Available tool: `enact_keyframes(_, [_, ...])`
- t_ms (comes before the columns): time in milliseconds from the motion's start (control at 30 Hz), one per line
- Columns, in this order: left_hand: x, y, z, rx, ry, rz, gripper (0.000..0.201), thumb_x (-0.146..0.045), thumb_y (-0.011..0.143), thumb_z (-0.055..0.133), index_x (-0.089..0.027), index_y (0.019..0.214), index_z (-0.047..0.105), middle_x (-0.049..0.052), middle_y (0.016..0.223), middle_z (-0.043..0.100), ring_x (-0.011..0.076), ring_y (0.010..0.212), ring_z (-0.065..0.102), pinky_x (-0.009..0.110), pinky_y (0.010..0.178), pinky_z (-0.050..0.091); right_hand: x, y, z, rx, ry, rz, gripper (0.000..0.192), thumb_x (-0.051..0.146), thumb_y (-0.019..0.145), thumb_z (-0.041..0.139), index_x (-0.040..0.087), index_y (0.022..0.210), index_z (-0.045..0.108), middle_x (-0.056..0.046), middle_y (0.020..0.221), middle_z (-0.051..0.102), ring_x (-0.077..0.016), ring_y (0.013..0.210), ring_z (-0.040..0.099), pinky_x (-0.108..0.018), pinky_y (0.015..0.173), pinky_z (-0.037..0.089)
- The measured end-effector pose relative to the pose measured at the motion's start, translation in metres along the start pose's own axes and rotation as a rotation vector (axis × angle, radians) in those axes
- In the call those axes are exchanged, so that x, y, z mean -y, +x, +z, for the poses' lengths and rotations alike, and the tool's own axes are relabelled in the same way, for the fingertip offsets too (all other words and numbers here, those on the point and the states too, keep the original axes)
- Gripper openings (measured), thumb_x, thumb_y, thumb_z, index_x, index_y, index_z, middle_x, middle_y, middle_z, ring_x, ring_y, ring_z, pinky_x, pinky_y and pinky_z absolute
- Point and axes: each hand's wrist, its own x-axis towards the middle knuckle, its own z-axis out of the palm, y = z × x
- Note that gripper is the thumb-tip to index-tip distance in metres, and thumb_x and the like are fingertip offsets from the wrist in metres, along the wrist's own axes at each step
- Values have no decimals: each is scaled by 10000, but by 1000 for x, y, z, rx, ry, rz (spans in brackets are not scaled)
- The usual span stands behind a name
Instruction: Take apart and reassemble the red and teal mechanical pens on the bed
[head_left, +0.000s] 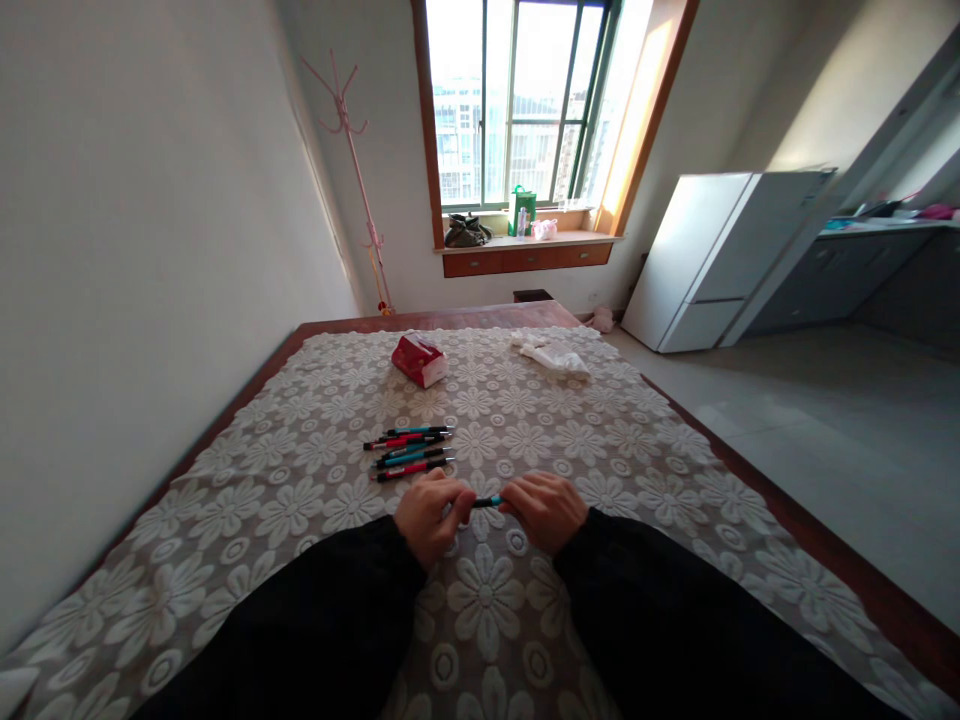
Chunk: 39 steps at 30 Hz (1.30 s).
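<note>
A blue and black pen is stretched level between my two hands, just above the tablecloth. My left hand is closed round its black end. The blue end is gripped by my right hand, its fingers wrapped over it. Only the short middle stretch of the pen shows; both ends are hidden in my fists. Beyond my left hand lies a group of several pens, some red and black, others blue and black, side by side with their tips to the right.
A lace tablecloth with a flower pattern covers the wooden table. Farther back lie a red tissue pack on the left and a crumpled white plastic bag on the right. A wall runs along the left side; a white fridge stands at the right.
</note>
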Motion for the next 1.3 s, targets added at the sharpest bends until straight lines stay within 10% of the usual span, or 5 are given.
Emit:
enact_keyframes(300, [-5,-1,-2,-120,136,29,294,-424,996,527,-224,912,726,59,837,719,223,859,571,367,810,450,-2,-3,3,58,65,70,287,313,1036,457,205,816,607,4,685,667,-132,615,560,-284,623,316])
enact_keyframes(533, [-1,1,-2,35,15,-28,439,-380,1022,400,-215,715,667,38,732,674,196,768,559,324,732,414,-10,2,-4,-71,3,-25,318,377,1047,454,198,859,638,-28,731,664,-160,693,583,-304,659,370])
enact_keyframes(767, [2,4,-7,-135,-149,-218,496,-454,986,407,-195,634,642,28,631,603,186,698,544,308,669,393,-24,-2,-7,-160,855,563,363,534,973,505,201,1034,635,12,636,620,-126,519,550,-269,528,449])
enact_keyframes(933, [0,4,-7,-132,-182,-186,508,-479,980,419,-192,613,622,30,616,589,184,692,530,311,665,378,-24,1,-4,-141,1354,592,390,561,900,624,186,998,671,7,627,629,-122,500,562,-273,496,470])
enact_keyframes(1300, [9,4,1,-76,-531,-301,642,-734,917,379,-196,568,427,-14,592,399,133,569,373,297,559,292,-17,-4,-5,-197,883,456,363,564,897,649,208,954,689,-25,649,717,-150,530,642,-272,543,512])
